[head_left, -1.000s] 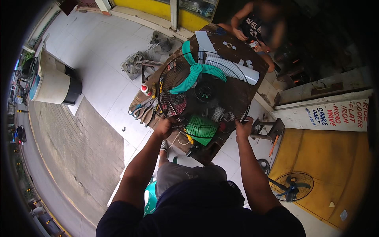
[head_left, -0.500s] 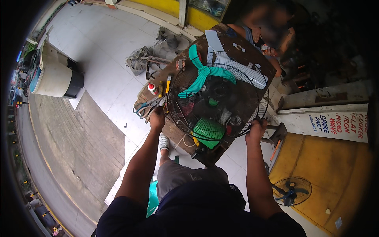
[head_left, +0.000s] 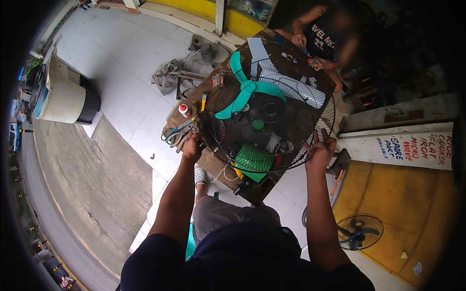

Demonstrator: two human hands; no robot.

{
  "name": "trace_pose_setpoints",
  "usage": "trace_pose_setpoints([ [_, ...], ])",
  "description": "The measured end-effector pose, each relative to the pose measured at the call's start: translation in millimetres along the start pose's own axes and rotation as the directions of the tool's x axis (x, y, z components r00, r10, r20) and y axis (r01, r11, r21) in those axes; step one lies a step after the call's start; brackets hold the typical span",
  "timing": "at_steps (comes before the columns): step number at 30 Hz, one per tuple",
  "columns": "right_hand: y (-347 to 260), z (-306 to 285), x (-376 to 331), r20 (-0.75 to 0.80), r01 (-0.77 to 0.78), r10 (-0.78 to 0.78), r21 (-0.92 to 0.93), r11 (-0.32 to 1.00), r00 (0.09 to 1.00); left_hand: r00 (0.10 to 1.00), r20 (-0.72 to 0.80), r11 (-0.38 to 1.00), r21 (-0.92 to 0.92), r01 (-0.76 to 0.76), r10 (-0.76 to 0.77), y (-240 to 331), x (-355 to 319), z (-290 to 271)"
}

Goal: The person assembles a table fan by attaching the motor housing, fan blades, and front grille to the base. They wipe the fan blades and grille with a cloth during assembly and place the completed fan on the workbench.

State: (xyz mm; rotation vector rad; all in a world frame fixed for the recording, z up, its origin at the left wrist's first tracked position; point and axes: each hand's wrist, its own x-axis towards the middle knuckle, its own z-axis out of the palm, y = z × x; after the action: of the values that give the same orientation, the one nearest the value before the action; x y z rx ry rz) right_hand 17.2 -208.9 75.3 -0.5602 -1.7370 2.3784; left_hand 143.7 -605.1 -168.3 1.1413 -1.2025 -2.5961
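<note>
Round black wire fan guard (head_left: 297,125), fine spokes radiating inside a thin circular rim, above the near-centre part of a worn brown wooden table (head_left: 213,168). R hand (head_left: 321,151): fingers spread apart at the guard's R rim. L hand (head_left: 192,147): at the L rim, fingers bent & partly hidden; can't tell whether it pinches the wire. Seen thru or past the spokes: teal 3-blade fan rotor (head_left: 247,88), smooth curved paddles, one tip projecting beyond the rim; green ribbed piece (head_left: 252,159), approx. fan-shaped, nr the table's front edge. Just beside L hand: metal hand tools w/ looped handles (head_left: 175,137); nr these, white plastic bottle w/ red cap (head_left: 184,110). Far side: flat white sheets (head_left: 258,50); co-worker (head_left: 323,43) seated, hands together at a small object. Floor (head_left: 131,63): pale, smooth square tiles.
</note>
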Motion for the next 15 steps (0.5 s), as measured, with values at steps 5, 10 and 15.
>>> trace_pose_setpoints([
  [5, -2.9, -9.2, 8.0, -0.024, -0.019, 0.019, 0.000, 1.000, 1.000, 0.977, 0.012, 0.967, 0.142, -0.213, 0.213, 35.2, -42.3, -7.1],
  [10, -23.7, -25.8, 7.3, -0.039, -0.055, 0.059, 0.100, 0.993, 0.998, 0.974, 0.027, 0.942, 0.248, -0.225, 0.225, 68.3, -81.8, -4.1],
  [15, -58.5, -31.7, 0.9, -0.018, -0.008, 0.008, 0.026, 1.000, 1.000, 0.972, 0.043, 0.925, 0.301, -0.233, 0.231, 98.7, -126.0, 27.1],
])
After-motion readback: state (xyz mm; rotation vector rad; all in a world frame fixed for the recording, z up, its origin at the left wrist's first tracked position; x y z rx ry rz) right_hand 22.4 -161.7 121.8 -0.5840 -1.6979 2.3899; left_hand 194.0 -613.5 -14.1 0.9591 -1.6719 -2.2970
